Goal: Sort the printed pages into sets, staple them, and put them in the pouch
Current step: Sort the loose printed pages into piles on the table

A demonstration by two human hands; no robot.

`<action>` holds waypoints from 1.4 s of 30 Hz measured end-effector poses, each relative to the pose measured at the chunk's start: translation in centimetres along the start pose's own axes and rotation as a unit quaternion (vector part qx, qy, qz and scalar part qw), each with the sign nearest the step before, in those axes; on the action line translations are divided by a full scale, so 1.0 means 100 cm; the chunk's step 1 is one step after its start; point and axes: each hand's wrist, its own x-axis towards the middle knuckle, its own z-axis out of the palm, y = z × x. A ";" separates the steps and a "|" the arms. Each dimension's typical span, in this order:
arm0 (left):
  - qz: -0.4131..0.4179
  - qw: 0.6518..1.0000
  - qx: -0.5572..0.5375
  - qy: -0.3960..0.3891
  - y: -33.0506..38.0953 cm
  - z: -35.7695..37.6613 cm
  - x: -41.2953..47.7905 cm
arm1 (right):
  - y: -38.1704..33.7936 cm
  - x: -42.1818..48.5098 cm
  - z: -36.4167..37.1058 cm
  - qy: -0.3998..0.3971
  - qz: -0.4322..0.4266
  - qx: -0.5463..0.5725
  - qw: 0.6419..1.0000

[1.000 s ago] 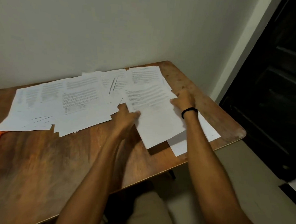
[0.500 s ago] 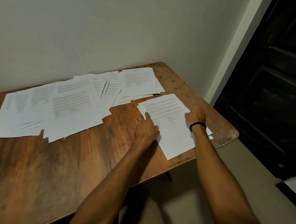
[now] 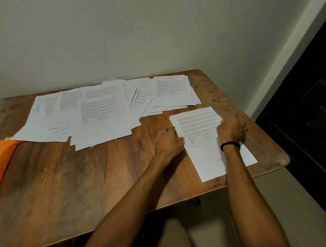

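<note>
Printed pages (image 3: 103, 112) lie spread in overlapping piles along the back of the wooden table (image 3: 82, 176). A separate small set of pages (image 3: 203, 158) lies apart near the table's right front corner. My left hand (image 3: 170, 142) rests on the wood with its fingertips touching the set's left edge. My right hand (image 3: 232, 130), with a black band on its wrist, sits over the set's right side with its fingers curled at the paper's edge. An orange pouch (image 3: 0, 158) shows at the far left edge, partly cut off by the frame.
A pale wall runs right behind the table. To the right of the table there is a dark doorway (image 3: 306, 110). The set's right corner lies close to the table's right edge (image 3: 284, 161). Bare wood fills the near left.
The set was pulled out of the spread toward the right front corner and laid flat. Both hands moved with it and now sit at its two side edges.
</note>
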 end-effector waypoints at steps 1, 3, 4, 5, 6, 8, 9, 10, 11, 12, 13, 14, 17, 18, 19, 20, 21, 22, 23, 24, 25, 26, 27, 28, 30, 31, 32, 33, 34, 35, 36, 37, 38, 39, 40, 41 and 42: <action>-0.007 1.000 0.001 0.017 -0.004 -0.009 0.000 | -0.009 -0.004 0.004 -0.006 -0.023 0.036 0.999; -0.026 0.998 0.021 0.058 -0.018 -0.030 0.003 | -0.035 -0.017 0.014 -0.052 -0.047 0.100 0.992; -0.037 0.996 0.025 0.079 -0.027 -0.042 0.006 | -0.050 -0.027 0.020 -0.082 -0.059 0.117 0.988; -0.054 0.994 0.023 0.089 -0.037 -0.055 0.009 | -0.066 -0.039 0.027 -0.116 -0.074 0.128 0.982; -0.072 0.993 0.023 0.095 -0.050 -0.067 0.012 | -0.082 -0.051 0.036 -0.153 -0.091 0.132 0.975; -0.117 0.987 0.037 0.102 -0.078 -0.091 0.017 | -0.113 -0.075 0.057 -0.221 -0.123 0.133 0.958; -0.140 0.983 0.051 0.108 -0.093 -0.105 0.018 | -0.129 -0.086 0.069 -0.250 -0.136 0.133 0.949; -0.158 0.978 0.065 0.118 -0.110 -0.118 0.019 | -0.144 -0.097 0.081 -0.277 -0.149 0.132 0.940; -0.177 0.973 0.078 0.125 -0.125 -0.131 0.019 | -0.160 -0.108 0.095 -0.302 -0.161 0.127 0.931; -0.193 0.969 0.086 0.129 -0.143 -0.140 0.020 | -0.174 -0.118 0.107 -0.323 -0.172 0.117 0.923; -0.211 0.965 0.092 0.128 -0.157 -0.151 0.019 | -0.188 -0.128 0.119 -0.336 -0.180 0.109 0.918; -0.224 0.962 0.092 0.124 -0.171 -0.158 0.018 | -0.199 -0.138 0.131 -0.348 -0.184 0.095 0.914; -0.216 0.966 0.064 0.128 -0.192 -0.171 0.007 | -0.222 -0.165 0.160 -0.350 -0.192 0.038 0.916; -0.204 0.968 0.056 0.134 -0.196 -0.171 0.004 | -0.227 -0.171 0.164 -0.336 -0.192 0.016 0.922; -0.199 0.969 0.050 0.137 -0.197 -0.172 0.001 | -0.230 -0.175 0.170 -0.324 -0.186 -0.001 0.928; -0.196 0.970 0.042 0.138 -0.200 -0.171 0.000 | -0.232 -0.178 0.173 -0.315 -0.179 -0.005 0.932; -0.196 0.971 0.035 0.136 -0.200 -0.172 -0.001 | -0.233 -0.178 0.177 -0.315 -0.172 0.003 0.933; -0.194 0.971 0.022 0.136 -0.203 -0.171 0.000 | -0.234 -0.179 0.179 -0.319 -0.168 0.026 0.932; -0.194 0.972 0.014 0.136 -0.204 -0.171 0.000 | -0.235 -0.179 0.179 -0.324 -0.163 0.057 0.930; -0.193 0.972 0.007 0.137 -0.207 -0.172 0.002 | -0.235 -0.178 0.178 -0.328 -0.155 0.088 0.928; -0.192 0.972 0.001 0.137 -0.205 -0.174 0.001 | -0.235 -0.178 0.177 -0.329 -0.151 0.114 0.925; -0.189 0.971 -0.008 0.143 -0.206 -0.175 0.001 | -0.235 -0.177 0.174 -0.333 -0.153 0.130 0.922; -0.188 0.970 -0.016 0.153 -0.206 -0.177 0.002 | -0.234 -0.175 0.173 -0.339 -0.155 0.137 0.918; -0.187 0.968 -0.026 0.168 -0.205 -0.178 0.002 | -0.232 -0.172 0.171 -0.348 -0.152 0.144 0.914; -0.203 0.955 -0.054 0.212 -0.201 -0.183 -0.001 | -0.227 -0.167 0.169 -0.380 -0.110 0.194 0.898; -0.215 0.945 -0.071 0.234 -0.200 -0.186 -0.001 | -0.223 -0.164 0.166 -0.404 -0.076 0.237 0.880; -0.224 0.937 -0.092 0.251 -0.201 -0.189 -0.001 | -0.220 -0.161 0.161 -0.425 -0.047 0.276 0.861; -0.232 0.931 -0.116 0.256 -0.201 -0.192 -0.002 | -0.216 -0.159 0.154 -0.444 -0.024 0.305 0.842; -0.238 0.925 -0.146 0.256 -0.202 -0.195 -0.002 | -0.212 -0.158 0.146 -0.463 -0.009 0.323 0.826; -0.240 0.920 -0.181 0.252 -0.202 -0.197 -0.003 | -0.207 -0.156 0.141 -0.483 0.005 0.339 0.807; -0.233 0.913 -0.216 0.255 -0.203 -0.199 -0.004 | -0.203 -0.155 0.136 -0.498 0.015 0.355 0.791; -0.223 0.908 -0.241 0.259 -0.201 -0.200 -0.005 | -0.198 -0.154 0.132 -0.507 0.022 0.371 0.778; -0.204 0.908 -0.255 0.263 -0.198 -0.202 -0.007 | -0.193 -0.152 0.128 -0.509 0.023 0.381 0.772; -0.189 0.911 -0.252 0.267 -0.194 -0.203 -0.009 | -0.187 -0.151 0.128 -0.506 0.019 0.385 0.771; -0.174 0.914 -0.246 0.272 -0.190 -0.204 -0.011 | -0.182 -0.149 0.126 -0.503 0.008 0.384 0.774; -0.162 0.916 -0.239 0.277 -0.185 -0.205 -0.013 | -0.179 -0.147 0.124 -0.498 -0.001 0.383 0.778; -0.156 0.917 -0.235 0.281 -0.182 -0.204 -0.014 | -0.176 -0.146 0.122 -0.495 -0.009 0.384 0.780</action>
